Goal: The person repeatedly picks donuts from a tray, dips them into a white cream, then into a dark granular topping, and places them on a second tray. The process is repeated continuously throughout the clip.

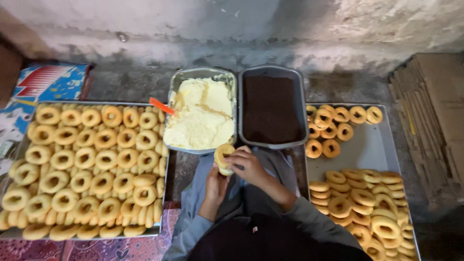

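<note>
Both my hands hold one ring-shaped doughnut (223, 156) just in front of me, over my lap. My left hand (215, 183) grips it from below. My right hand (250, 165) wraps its right side with fingers curled over it. Pale cream coats the doughnut's top. Right beyond it stands a metal pan of pale yellow cream (203, 115) with an orange-handled tool (162, 106) stuck in at its left edge. Beside that pan sits a metal pan of dark brown sprinkles (271, 109).
A large metal tray (162, 227) at my left is packed with several plain doughnuts. Another tray (369, 145) at my right holds doughnuts at its far and near ends. Stacked flat cardboard (430, 116) lies at far right. A rough wall (232, 29) runs behind.
</note>
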